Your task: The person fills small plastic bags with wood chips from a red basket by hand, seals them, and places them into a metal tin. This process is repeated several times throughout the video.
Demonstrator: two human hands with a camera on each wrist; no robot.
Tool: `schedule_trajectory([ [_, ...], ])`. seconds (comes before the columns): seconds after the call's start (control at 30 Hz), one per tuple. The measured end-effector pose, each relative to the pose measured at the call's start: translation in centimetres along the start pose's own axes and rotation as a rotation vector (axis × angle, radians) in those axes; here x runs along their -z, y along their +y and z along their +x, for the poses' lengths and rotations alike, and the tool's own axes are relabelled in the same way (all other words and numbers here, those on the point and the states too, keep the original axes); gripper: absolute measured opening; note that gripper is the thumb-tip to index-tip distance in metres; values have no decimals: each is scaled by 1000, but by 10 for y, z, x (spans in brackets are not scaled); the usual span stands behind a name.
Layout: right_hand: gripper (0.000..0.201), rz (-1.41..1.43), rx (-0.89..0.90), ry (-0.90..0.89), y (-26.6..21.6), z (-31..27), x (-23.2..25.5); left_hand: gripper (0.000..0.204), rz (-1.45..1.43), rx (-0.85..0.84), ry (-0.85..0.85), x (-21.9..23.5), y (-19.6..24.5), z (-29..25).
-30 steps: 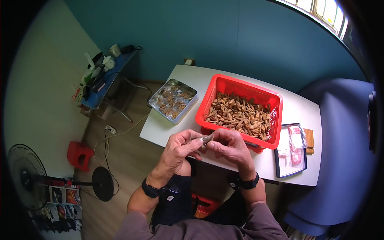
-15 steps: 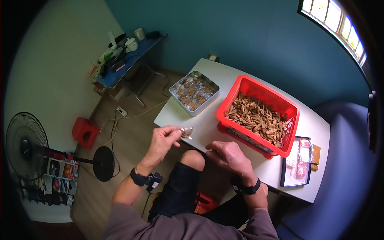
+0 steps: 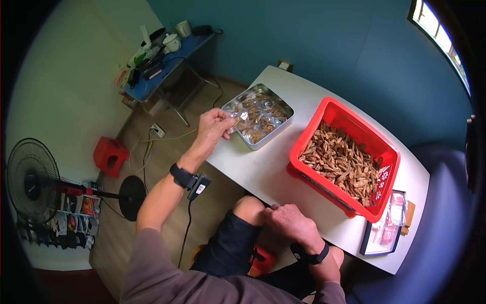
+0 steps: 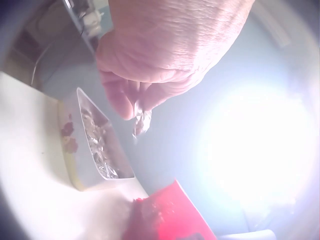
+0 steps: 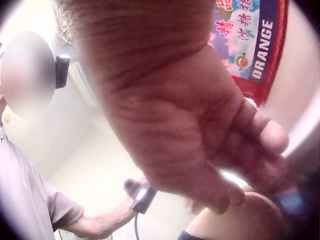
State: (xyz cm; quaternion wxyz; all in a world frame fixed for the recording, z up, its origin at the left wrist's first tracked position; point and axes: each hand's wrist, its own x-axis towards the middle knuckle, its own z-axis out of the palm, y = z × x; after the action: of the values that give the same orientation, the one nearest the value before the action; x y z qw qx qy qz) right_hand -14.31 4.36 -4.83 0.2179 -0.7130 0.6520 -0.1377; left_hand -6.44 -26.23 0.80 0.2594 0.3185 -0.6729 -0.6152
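Note:
At the left edge of the metal tin [image 3: 274, 137], my left hand [image 3: 210, 133] pinches a small clear packet. The left wrist view shows that packet [image 4: 142, 122] between thumb and fingers of the left hand [image 4: 160, 45]. Inside the tin lie several clear packets [image 3: 258, 114] with brown pieces. My right hand [image 3: 289, 221] is beside the knee below the table edge, its fingers loosely curled; in the right wrist view the right hand [image 5: 170, 110] shows nothing held. The red basket [image 3: 326, 187] holds many dried brown pieces [image 3: 339, 162].
On the white table [image 3: 243, 167], a shallow box [image 3: 372, 248] with red-and-white packets and wooden blocks [image 3: 409, 215] stand right of the basket. A blue side table [image 3: 147, 88] with a teapot, a black fan [image 3: 33, 182] and a red stool [image 3: 110, 156] are at left.
The left hand has carried the packet away from the right hand to the tin. The right hand has let go of the packet and lowered to beside the knee. The head view has shifted.

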Motion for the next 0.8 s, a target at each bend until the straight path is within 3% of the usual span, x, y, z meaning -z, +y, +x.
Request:
schedule_trajectory([
  [0.2,10,34,-32,21,11,2,1,12,21,70,-63,-23,-9,60],
  [0.37,11,41,-53,11,8,4,3,21,-119,264,-87,-48,-22,103],
  [0.5,13,79,-49,31,13,3,-2,33,-139,371,-141,-73,-36,113],
  [0.8,12,155,-67,23,14,4,6,39,-198,483,-165,-113,-57,116],
])
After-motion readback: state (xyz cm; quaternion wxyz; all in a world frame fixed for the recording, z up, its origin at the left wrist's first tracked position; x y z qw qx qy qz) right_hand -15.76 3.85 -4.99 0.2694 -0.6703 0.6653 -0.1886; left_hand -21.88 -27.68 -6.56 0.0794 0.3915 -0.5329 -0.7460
